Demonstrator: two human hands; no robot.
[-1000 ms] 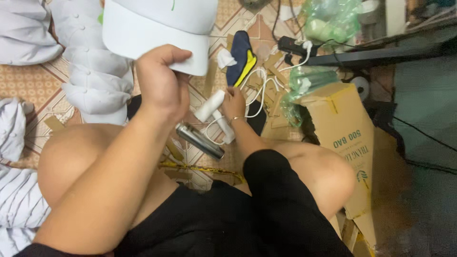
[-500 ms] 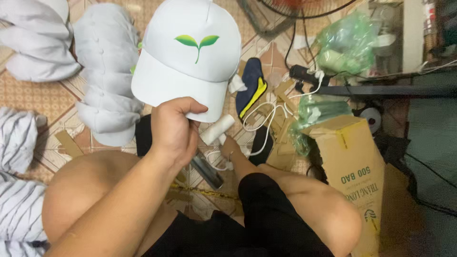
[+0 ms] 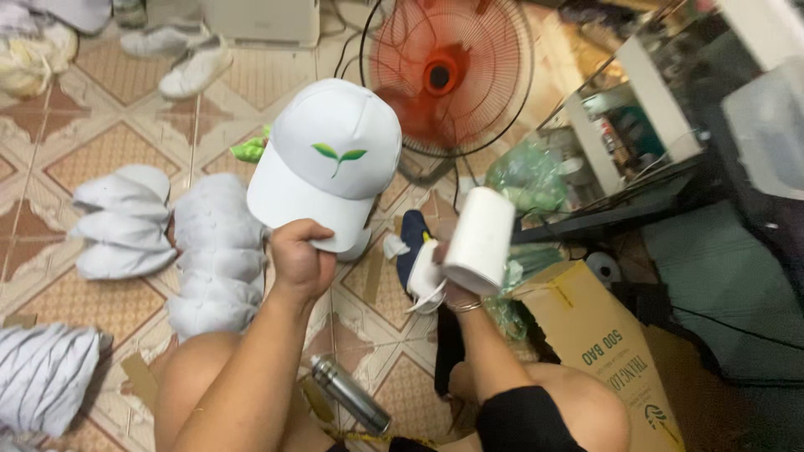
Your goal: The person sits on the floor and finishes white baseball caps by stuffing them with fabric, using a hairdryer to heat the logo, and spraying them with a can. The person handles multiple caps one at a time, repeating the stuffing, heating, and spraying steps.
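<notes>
— Left hand (image 3: 300, 258)?
— Clenched on the brim of the white cap (image 3: 328, 159), crown lifted and green leaf emblem turned toward the camera, probably for a clear look at the front panel.
— Right hand (image 3: 442, 280)?
— Wrapped around the handle of a white lint roller (image 3: 479, 240), roll end raised just beside the cap, apart from it, not touching.
— Below?
— Tiled floor (image 3: 75, 159), with stacked white caps (image 3: 214, 251) within easy reach at the left. Metal cylinder (image 3: 350, 393) lying between the knees, cardboard box (image 3: 599, 343) at the right, red fan (image 3: 448, 75) behind the cap.
</notes>
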